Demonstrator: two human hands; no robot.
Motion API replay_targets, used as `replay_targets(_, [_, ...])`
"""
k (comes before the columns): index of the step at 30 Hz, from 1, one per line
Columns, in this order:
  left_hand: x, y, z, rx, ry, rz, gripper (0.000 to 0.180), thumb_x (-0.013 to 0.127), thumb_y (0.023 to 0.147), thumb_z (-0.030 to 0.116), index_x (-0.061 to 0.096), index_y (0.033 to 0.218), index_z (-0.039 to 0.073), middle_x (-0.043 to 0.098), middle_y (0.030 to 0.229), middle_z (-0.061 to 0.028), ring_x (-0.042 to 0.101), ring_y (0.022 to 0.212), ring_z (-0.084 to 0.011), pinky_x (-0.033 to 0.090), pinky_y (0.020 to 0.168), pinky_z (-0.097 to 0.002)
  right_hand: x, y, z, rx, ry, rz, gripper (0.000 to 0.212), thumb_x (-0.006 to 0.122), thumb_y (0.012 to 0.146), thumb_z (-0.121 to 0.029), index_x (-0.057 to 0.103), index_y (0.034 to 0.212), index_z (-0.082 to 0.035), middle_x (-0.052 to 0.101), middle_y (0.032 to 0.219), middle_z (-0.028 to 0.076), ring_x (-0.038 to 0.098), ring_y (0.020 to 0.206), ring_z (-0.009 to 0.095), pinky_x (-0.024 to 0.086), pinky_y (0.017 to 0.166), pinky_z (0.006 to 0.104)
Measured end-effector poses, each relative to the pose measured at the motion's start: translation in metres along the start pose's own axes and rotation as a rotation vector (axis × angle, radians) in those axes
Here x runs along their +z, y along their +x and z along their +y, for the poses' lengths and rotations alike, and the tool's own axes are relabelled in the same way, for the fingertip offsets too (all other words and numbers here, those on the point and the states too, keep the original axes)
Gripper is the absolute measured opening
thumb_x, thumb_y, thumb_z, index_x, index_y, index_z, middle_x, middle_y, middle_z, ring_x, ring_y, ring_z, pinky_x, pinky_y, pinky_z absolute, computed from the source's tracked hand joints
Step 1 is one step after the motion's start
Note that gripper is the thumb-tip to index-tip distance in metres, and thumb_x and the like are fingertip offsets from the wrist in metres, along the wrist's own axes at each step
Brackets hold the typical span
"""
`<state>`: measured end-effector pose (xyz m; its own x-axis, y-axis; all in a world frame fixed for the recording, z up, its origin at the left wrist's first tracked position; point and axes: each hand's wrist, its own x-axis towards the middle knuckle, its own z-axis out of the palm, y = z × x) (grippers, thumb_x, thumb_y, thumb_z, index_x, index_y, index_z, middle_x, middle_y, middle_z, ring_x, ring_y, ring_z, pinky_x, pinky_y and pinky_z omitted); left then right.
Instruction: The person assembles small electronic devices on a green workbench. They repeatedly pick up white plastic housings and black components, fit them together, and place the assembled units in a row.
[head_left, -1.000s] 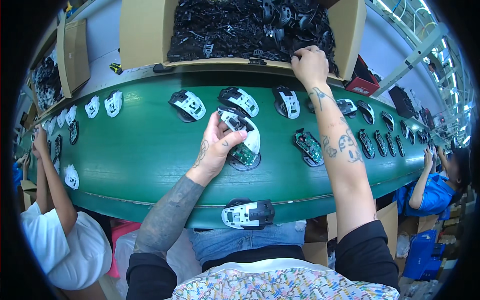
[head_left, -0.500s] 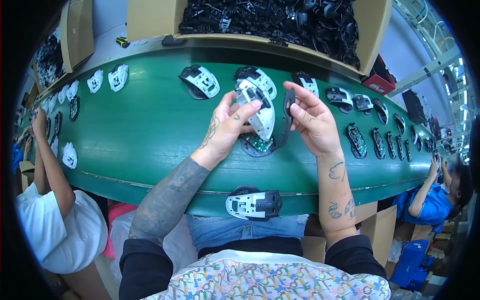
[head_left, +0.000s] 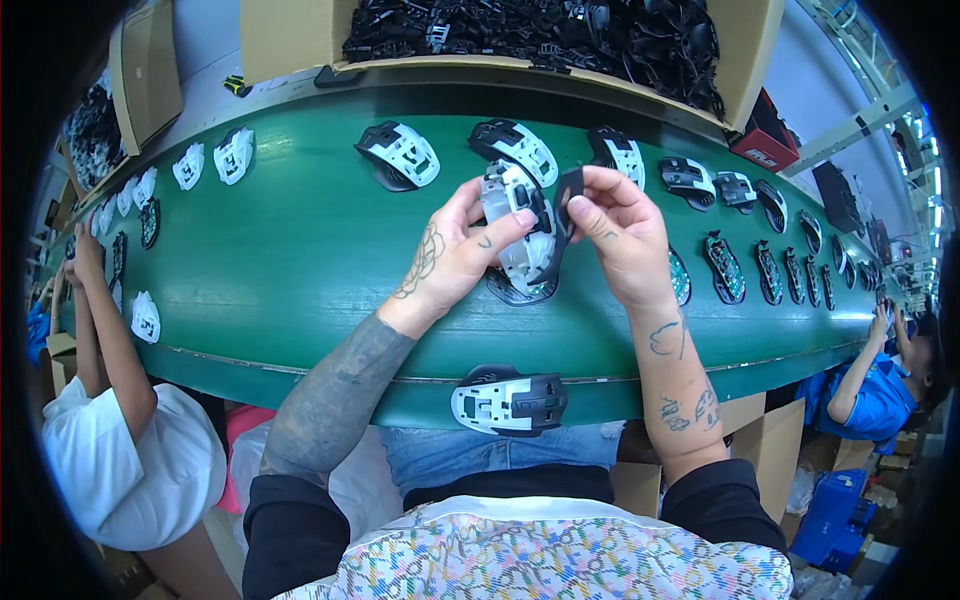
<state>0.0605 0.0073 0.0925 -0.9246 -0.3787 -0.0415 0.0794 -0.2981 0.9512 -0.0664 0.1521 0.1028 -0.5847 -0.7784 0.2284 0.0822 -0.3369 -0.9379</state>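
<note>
My left hand (head_left: 455,245) is closed around a white mouse shell (head_left: 518,250) with black parts, its thumb pressing on the front. Between the thumb and fingers of my right hand (head_left: 630,240) is a curved black side piece (head_left: 567,200). The piece lies along the shell's right edge; I cannot tell whether it is seated. Partly hidden below them, a dark mouse base (head_left: 522,294) with a green circuit board rests on the green belt. Just beyond my hands lies a white-and-black mouse shell (head_left: 520,150).
Another mouse shell (head_left: 508,403) sits at the near edge of the belt (head_left: 300,250). Several circuit-board bases (head_left: 725,268) stand at the right, with shells behind them. White shells (head_left: 233,156) lie far left. A carton (head_left: 290,40) of black parts is at the back. Co-workers sit on both sides.
The black side piece has come closer to the shell, from apart to along its right edge. My left hand has turned the shell slightly. Another circuit-board base now shows beside my right wrist.
</note>
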Motion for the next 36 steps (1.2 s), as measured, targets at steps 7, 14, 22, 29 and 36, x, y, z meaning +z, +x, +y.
replay_targets(7, [-0.004,0.002,0.000,-0.051,-0.065,-0.002,0.072,0.072,0.082,0.028,0.035,0.135,-0.005,0.056,0.119,-0.0154,0.062,0.101,-0.0188,0.051,0.084,-0.0296,0.010,-0.002,0.008,-0.110,-0.381,0.040,0.026,0.066,0.086,-0.007,0.060,0.109,0.000,0.059,0.092,0.003,0.055,0.083,0.009,0.048,0.071,0.0211])
replay_targets(14, [0.000,-0.004,-0.002,0.035,-0.118,-0.003,0.065,0.073,0.078,0.017,0.038,0.131,0.000,0.053,0.121,-0.0134,0.056,0.110,-0.0196,0.047,0.091,-0.0321,0.018,-0.004,0.014,-0.116,-0.504,0.074,0.029,0.071,0.082,-0.013,0.061,0.107,-0.002,0.057,0.089,0.003,0.054,0.077,0.008,0.046,0.063,0.0211])
replay_targets(22, [-0.011,0.002,0.005,0.163,-0.202,0.033,0.050,0.073,0.073,0.006,0.046,0.115,0.003,0.058,0.111,-0.0106,0.057,0.105,-0.0173,0.046,0.092,-0.0329,0.023,-0.007,0.012,0.270,-0.025,-0.104,0.051,0.069,0.086,-0.017,0.048,0.126,0.006,0.061,0.112,0.013,0.059,0.101,0.015,0.049,0.089,0.0295])
replay_targets(29, [-0.017,0.000,0.008,0.202,-0.109,0.016,0.049,0.074,0.076,0.009,0.046,0.116,0.003,0.060,0.107,-0.0086,0.057,0.103,-0.0159,0.046,0.092,-0.0314,0.029,-0.006,0.012,0.230,0.007,-0.052,0.049,0.070,0.085,-0.013,0.048,0.125,0.006,0.060,0.112,0.013,0.059,0.101,0.015,0.049,0.089,0.0292])
replay_targets(36, [-0.040,0.010,0.016,0.302,-0.206,-0.012,0.052,0.050,0.094,0.040,0.047,0.126,0.000,0.054,0.125,-0.0159,0.051,0.120,-0.0276,0.039,0.103,-0.0419,0.038,-0.010,0.024,0.052,-0.090,-0.115,0.055,0.072,0.083,-0.014,0.046,0.128,0.004,0.058,0.115,0.012,0.061,0.098,0.016,0.050,0.087,0.0288])
